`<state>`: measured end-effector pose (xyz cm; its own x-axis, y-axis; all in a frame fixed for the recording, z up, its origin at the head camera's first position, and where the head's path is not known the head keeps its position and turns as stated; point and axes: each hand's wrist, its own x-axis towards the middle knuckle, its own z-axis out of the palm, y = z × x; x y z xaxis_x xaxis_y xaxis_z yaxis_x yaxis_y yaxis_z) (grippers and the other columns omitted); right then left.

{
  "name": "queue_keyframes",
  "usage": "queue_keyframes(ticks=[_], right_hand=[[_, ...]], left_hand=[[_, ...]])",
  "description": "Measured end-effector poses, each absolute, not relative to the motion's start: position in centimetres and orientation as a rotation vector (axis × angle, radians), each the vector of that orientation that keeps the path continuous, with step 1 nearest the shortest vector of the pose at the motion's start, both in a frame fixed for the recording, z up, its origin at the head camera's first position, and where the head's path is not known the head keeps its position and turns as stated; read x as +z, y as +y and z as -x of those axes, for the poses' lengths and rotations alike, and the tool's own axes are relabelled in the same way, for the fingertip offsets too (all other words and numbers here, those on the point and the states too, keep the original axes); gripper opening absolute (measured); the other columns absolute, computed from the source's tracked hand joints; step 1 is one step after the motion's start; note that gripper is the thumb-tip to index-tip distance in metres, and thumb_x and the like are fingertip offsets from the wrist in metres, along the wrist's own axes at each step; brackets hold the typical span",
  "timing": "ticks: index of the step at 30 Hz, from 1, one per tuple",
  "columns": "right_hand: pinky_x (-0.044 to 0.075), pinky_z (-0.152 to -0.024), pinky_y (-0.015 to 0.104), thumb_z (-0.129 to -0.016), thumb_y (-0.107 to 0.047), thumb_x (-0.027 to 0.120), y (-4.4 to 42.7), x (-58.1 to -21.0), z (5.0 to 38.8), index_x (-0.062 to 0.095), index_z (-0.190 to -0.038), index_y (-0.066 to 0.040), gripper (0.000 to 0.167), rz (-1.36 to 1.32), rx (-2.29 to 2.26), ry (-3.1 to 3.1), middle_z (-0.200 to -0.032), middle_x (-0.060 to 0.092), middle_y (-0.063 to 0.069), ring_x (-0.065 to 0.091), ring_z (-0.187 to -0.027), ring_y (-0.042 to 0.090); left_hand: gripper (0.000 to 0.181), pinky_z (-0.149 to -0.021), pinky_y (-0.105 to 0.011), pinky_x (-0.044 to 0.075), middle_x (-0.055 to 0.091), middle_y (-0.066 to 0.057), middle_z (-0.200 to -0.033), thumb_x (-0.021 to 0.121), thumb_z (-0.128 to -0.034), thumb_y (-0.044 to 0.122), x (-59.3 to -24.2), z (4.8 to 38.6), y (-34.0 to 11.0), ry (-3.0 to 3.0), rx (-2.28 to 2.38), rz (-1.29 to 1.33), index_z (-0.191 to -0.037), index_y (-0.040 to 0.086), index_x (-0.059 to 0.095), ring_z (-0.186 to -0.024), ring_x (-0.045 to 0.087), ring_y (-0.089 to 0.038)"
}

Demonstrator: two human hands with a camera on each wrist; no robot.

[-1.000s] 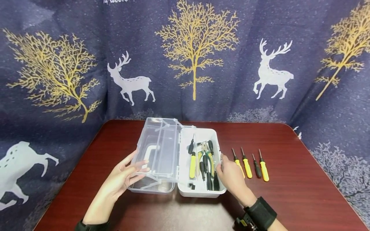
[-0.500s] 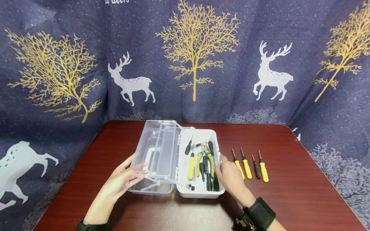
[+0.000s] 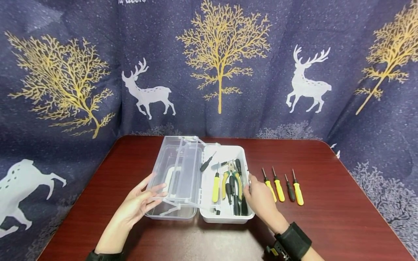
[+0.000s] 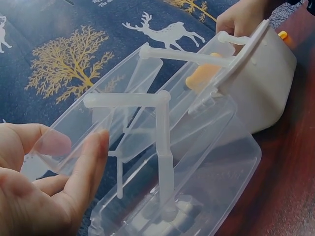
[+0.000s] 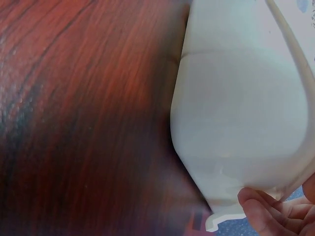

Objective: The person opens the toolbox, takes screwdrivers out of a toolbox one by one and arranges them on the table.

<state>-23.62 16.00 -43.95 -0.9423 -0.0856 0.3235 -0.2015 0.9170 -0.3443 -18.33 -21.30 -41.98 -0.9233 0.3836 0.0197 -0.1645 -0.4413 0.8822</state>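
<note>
My left hand (image 3: 138,203) pinches the near-left edge of a clear plastic tray (image 3: 187,174), raised on hinged arms beside the white toolbox (image 3: 222,218). In the left wrist view, the thumb and fingers lie on either side of the clear plastic (image 4: 140,128). My right hand (image 3: 259,194) grips the toolbox's right wall; in the right wrist view its fingers (image 5: 261,211) curl at the rim. Inside the box lie green-and-yellow pliers (image 3: 240,185), a yellow screwdriver (image 3: 216,189), a small black screwdriver (image 3: 206,165) lying slantwise, and several black-handled tools (image 3: 236,204).
The clear lid (image 3: 169,216) lies folded out left of the box, under the raised tray. Right of my right hand, several screwdrivers lie in a row, among them a black one (image 3: 290,192) and a yellow one (image 3: 298,194). A dark red table (image 3: 339,217) bears everything.
The tray has lowered slightly. The small black screwdriver has slid left and tilted, and the yellow one in the box has shifted a little left. Both hands keep their holds.
</note>
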Motion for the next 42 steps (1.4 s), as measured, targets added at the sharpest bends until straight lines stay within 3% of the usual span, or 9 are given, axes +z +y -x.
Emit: queue_keyframes(ticks=[6, 16, 27, 36, 39, 42], right_hand=[[0.04, -0.044, 0.031, -0.085, -0.013, 0.063, 16.0, -44.1, 23.7, 0.059, -0.121, 0.007, 0.041, -0.219, 0.536, -2.746, -0.063, 0.064, 0.013, 0.054, -0.05, 0.019], [0.034, -0.042, 0.027, -0.085, -0.014, 0.064, 16.0, -44.2, 23.6, 0.059, -0.122, 0.007, 0.042, -0.212, 0.55, -2.754, -0.056, 0.057, 0.008, 0.045, -0.046, 0.015], [0.033, -0.042, 0.026, -0.085, -0.012, 0.064, 16.0, -44.1, 23.6, 0.059, -0.122, 0.008, 0.042, -0.209, 0.569, -2.746, -0.057, 0.059, 0.009, 0.044, -0.046, 0.014], [0.034, -0.042, 0.027, -0.084, -0.012, 0.064, 16.0, -44.1, 23.6, 0.059, -0.12, 0.008, 0.042, -0.217, 0.559, -2.74, -0.057, 0.058, 0.009, 0.045, -0.046, 0.014], [0.034, -0.042, 0.027, -0.084, -0.012, 0.064, 16.0, -44.1, 23.6, 0.059, -0.12, 0.008, 0.042, -0.213, 0.56, -2.742, -0.058, 0.059, 0.009, 0.046, -0.046, 0.014], [0.034, -0.042, 0.026, -0.085, -0.013, 0.064, 15.9, -44.1, 23.6, 0.059, -0.121, 0.008, 0.042, -0.208, 0.565, -2.752, -0.057, 0.058, 0.008, 0.045, -0.046, 0.014]], left_hand=[[0.08, -0.084, -0.018, 0.056, 0.069, 0.007, -0.119, 0.037, -0.0937, -0.01, -42.2, 18.4, -21.4, 1.438, 2.403, -0.292, -0.154, 0.012, -0.011, -0.103, 0.069, -0.011], [0.081, -0.082, -0.017, 0.056, 0.069, 0.008, -0.118, 0.038, -0.0929, -0.01, -42.2, 18.4, -21.4, 1.449, 2.403, -0.268, -0.154, 0.012, -0.012, -0.102, 0.07, -0.01], [0.078, -0.086, -0.017, 0.055, 0.067, 0.013, -0.119, 0.041, -0.0959, -0.004, -42.4, 18.4, -21.8, 1.625, 2.298, -0.246, -0.154, 0.009, -0.01, -0.105, 0.068, -0.006], [0.067, -0.085, -0.021, 0.055, 0.066, 0.02, -0.107, 0.052, -0.0988, 0.017, -40.4, 19.8, -23.2, 2.025, 2.015, -0.053, -0.153, 0.006, 0.013, -0.098, 0.068, -0.002], [0.067, -0.084, -0.021, 0.055, 0.066, 0.013, -0.112, 0.054, -0.098, 0.021, -39.3, 20.8, -24.0, 2.114, 1.932, -0.02, -0.152, 0.007, 0.017, -0.097, 0.067, -0.001], [0.069, -0.086, -0.024, 0.056, 0.064, -0.004, -0.125, 0.057, -0.0965, 0.024, -38.3, 21.7, -24.4, 2.178, 1.815, -0.012, -0.152, 0.007, 0.02, -0.099, 0.067, -0.003]])
